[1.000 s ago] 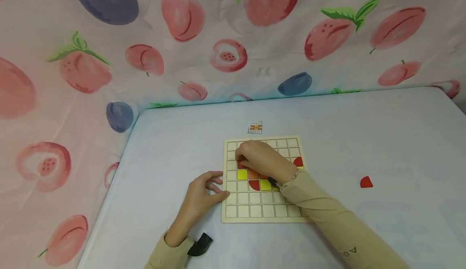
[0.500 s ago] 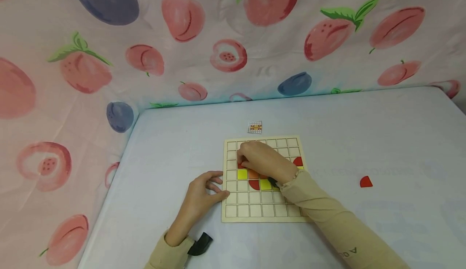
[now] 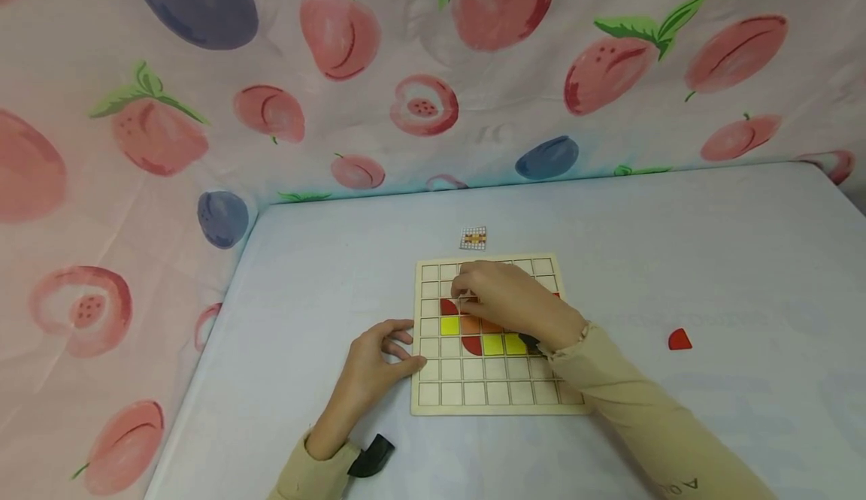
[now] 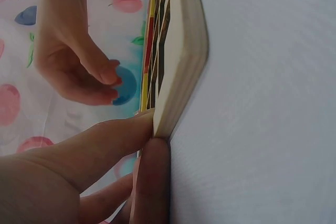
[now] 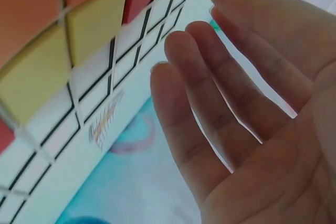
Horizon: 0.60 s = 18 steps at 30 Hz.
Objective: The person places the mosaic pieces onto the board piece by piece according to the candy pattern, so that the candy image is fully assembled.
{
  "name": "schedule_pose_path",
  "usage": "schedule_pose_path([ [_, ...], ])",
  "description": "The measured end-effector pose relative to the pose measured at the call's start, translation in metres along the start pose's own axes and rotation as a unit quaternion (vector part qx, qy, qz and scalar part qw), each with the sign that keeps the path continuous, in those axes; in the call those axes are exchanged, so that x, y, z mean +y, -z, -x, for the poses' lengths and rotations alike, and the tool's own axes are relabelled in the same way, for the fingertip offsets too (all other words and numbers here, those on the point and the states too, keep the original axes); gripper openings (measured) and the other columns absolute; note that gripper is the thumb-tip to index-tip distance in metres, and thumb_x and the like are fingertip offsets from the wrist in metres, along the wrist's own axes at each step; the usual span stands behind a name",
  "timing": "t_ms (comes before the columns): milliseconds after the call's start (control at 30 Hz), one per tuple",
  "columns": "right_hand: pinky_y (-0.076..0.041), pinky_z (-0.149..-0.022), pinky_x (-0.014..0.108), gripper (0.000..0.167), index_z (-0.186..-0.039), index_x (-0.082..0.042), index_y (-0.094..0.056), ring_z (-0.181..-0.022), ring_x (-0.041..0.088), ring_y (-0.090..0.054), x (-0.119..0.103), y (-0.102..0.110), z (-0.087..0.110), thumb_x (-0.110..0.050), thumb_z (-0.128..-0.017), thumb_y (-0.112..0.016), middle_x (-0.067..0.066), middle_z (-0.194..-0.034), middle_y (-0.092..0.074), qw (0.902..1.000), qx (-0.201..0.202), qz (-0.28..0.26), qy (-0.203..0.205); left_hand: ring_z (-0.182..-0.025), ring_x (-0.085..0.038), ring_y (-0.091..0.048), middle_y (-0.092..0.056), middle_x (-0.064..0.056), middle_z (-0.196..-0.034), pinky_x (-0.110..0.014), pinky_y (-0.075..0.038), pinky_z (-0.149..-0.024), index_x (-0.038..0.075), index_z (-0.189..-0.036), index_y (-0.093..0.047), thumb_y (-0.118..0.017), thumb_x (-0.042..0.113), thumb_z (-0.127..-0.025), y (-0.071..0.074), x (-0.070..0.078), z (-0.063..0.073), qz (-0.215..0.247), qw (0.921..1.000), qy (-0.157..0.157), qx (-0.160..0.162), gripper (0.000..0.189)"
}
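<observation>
A wooden grid board (image 3: pixel 473 392) lies on the table with red, yellow and orange pieces in its squares. My left hand (image 3: pixel 368 368) holds the board's left edge; in the left wrist view its fingertips meet the board's rim. Above the board's upper middle, my right hand (image 3: pixel 510 297) has loosely bent fingers with nothing between them in the right wrist view. Just left of its fingertips sits a red quarter-circle piece (image 3: pixel 449 307). Below that are a yellow square (image 3: pixel 449 325) and an orange square (image 3: pixel 470 325). The right hand and sleeve hide part of the pattern.
A loose red quarter-circle piece (image 3: pixel 679 339) lies on the table to the right. Behind the board is a small pattern card (image 3: pixel 473 237). Fruit-printed cloth (image 3: pixel 422 101) rises along the table's back and left sides.
My right hand has drawn back to the right from the upper-left red piece, which now shows in its square. The left hand stays at the board's edge.
</observation>
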State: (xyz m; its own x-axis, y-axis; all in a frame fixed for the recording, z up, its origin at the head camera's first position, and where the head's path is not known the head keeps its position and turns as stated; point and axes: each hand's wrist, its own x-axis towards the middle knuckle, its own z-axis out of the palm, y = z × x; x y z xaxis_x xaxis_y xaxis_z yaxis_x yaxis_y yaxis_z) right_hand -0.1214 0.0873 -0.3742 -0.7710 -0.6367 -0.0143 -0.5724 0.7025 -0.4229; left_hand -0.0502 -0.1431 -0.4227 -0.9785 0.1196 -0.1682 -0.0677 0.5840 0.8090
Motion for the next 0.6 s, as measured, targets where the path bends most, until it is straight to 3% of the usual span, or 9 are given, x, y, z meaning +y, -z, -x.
schedule_pose_path([
  [267, -0.054, -0.08, 0.033, 0.017, -0.104, -0.01, -0.075, -0.086, 0.015, -0.061, 0.005, 0.014, 0.019, -0.015, -0.088, -0.076, 0.003, -0.102, -0.068, 0.9998, 0.016, 0.007, -0.004, -0.076, -0.009, -0.064, -0.067, -0.002, -0.099, -0.026, -0.048, -0.073, 0.006, -0.125, -0.065, -0.085, 0.009, -0.076, 0.0, 0.001, 0.0, -0.004, 1.0, 0.0, 0.006, 0.052],
  [600, -0.053, -0.08, 0.038, 0.016, -0.102, -0.011, -0.075, -0.087, 0.016, -0.061, 0.011, 0.026, 0.045, -0.013, -0.087, -0.077, 0.001, -0.101, -0.068, 0.9988, 0.041, 0.016, -0.021, -0.075, -0.008, -0.064, -0.067, -0.002, -0.098, -0.028, -0.047, -0.075, 0.006, -0.124, -0.065, -0.085, 0.008, -0.075, -0.001, 0.001, 0.001, -0.007, 0.9999, -0.003, 0.008, 0.053],
])
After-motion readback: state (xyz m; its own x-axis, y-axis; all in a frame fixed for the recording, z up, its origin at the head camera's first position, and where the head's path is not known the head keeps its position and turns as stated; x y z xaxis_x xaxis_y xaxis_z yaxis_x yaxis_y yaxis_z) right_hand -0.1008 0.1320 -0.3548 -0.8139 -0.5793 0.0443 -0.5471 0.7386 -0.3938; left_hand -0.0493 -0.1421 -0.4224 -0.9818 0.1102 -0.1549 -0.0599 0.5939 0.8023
